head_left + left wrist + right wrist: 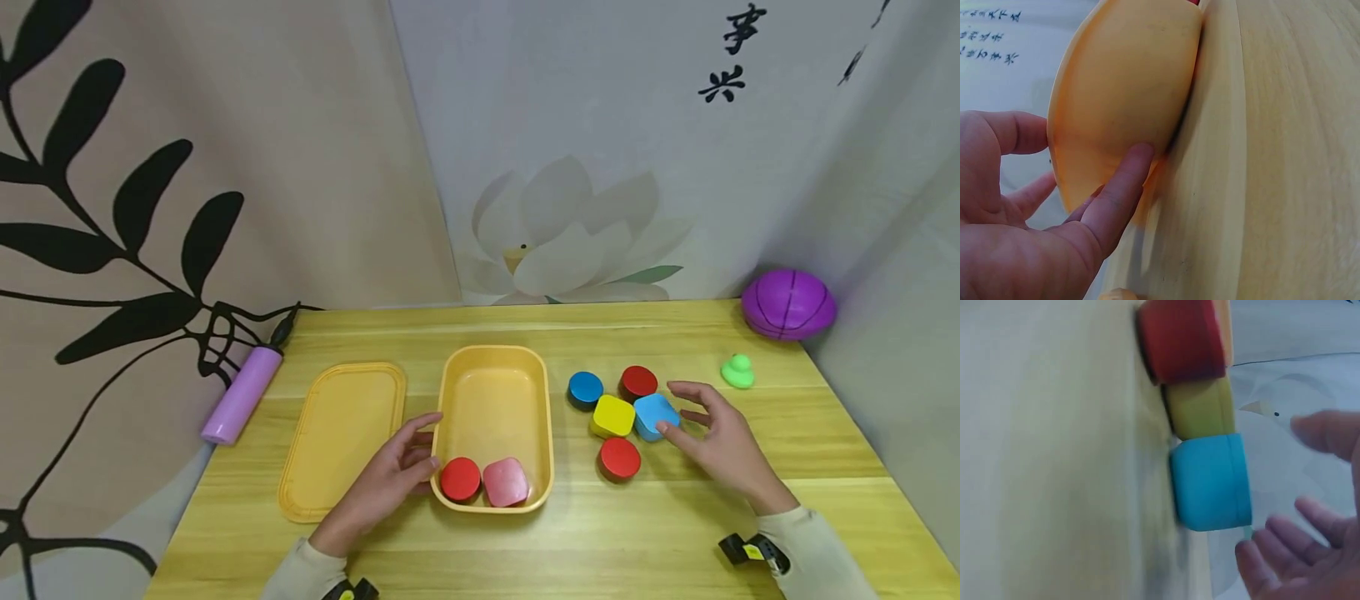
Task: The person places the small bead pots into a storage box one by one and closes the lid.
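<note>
A yellow rectangular box point(494, 354) stands in the middle of the table, with a red round piece point(461, 479) and a pink square piece point(506, 482) at its near end. My left hand point(393, 471) touches the box's left side; in the left wrist view its fingertips point(1141, 153) rest on the outer wall and rim. On the right, my right hand point(723, 437) hovers with parted fingers around a light-blue square piece point(655, 414). The right wrist view shows a gap between that piece point(1211, 482) and the thumb. Against it sits a yellow square piece point(613, 415).
Two red round pieces point(619, 459) and a blue round piece point(585, 390) surround the yellow one. A matching yellow lid point(345, 437) lies left of the box. Farther out are a purple pump point(243, 393), a small green toy point(738, 372) and a purple ball point(789, 305).
</note>
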`<move>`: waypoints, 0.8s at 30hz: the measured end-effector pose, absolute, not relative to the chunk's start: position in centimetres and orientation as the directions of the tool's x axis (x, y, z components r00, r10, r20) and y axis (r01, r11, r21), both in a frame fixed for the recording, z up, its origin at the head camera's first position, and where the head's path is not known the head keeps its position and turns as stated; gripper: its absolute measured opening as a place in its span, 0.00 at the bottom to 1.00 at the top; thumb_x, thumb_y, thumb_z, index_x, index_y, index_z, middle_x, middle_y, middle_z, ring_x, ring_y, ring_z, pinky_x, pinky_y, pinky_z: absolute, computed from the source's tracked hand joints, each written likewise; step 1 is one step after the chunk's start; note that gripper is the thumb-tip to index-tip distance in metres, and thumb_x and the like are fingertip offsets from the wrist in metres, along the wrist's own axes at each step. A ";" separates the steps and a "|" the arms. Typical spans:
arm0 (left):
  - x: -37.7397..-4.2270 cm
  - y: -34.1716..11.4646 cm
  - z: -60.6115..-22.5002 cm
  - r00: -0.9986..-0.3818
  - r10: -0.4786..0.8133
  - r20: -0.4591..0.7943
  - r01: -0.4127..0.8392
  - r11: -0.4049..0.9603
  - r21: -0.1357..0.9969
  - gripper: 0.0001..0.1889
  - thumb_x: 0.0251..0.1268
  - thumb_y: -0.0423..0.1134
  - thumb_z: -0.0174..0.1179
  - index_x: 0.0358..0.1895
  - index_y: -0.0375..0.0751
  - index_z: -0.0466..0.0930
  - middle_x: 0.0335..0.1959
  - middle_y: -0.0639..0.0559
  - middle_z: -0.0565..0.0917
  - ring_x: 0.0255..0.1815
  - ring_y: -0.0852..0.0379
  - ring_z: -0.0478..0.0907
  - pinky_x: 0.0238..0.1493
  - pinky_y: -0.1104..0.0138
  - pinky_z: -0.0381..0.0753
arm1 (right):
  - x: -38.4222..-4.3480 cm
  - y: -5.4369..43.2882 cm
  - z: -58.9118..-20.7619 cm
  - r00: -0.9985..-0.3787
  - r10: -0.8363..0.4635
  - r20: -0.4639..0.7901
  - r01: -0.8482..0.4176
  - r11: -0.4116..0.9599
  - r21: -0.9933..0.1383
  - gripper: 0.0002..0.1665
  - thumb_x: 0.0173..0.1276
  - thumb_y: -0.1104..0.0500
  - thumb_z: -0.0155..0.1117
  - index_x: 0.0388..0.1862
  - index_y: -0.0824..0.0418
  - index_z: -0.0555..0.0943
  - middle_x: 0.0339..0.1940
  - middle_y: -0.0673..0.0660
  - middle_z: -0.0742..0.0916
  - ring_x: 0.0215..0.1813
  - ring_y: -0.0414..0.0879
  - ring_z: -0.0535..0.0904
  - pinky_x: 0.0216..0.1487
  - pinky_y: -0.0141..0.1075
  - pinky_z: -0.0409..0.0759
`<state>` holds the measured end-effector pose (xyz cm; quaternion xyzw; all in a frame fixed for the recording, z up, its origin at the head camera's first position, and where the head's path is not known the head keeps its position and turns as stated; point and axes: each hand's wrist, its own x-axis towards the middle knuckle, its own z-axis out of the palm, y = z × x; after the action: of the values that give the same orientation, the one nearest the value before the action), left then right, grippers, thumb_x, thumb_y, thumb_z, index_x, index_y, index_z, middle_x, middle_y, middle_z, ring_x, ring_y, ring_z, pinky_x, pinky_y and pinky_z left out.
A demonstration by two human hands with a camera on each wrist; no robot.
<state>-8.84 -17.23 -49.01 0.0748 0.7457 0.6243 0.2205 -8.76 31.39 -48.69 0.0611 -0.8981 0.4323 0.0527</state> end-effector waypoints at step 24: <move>-8.8 -17.2 -49.0 -0.895 0.362 -0.260 -0.188 0.222 0.957 0.32 0.79 0.39 0.60 0.81 0.60 0.62 0.71 0.36 0.71 0.66 0.45 0.78 0.52 0.53 0.88 | -9.5 31.6 -51.3 -0.994 -0.104 -0.027 -0.041 0.603 -0.797 0.47 0.71 0.55 0.76 0.80 0.66 0.63 0.70 0.70 0.79 0.68 0.65 0.78 0.66 0.56 0.80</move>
<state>-8.80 -17.17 -49.01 0.0580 0.7497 0.6208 0.2217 -9.51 31.57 -51.34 0.0406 -0.8946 0.4437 -0.0354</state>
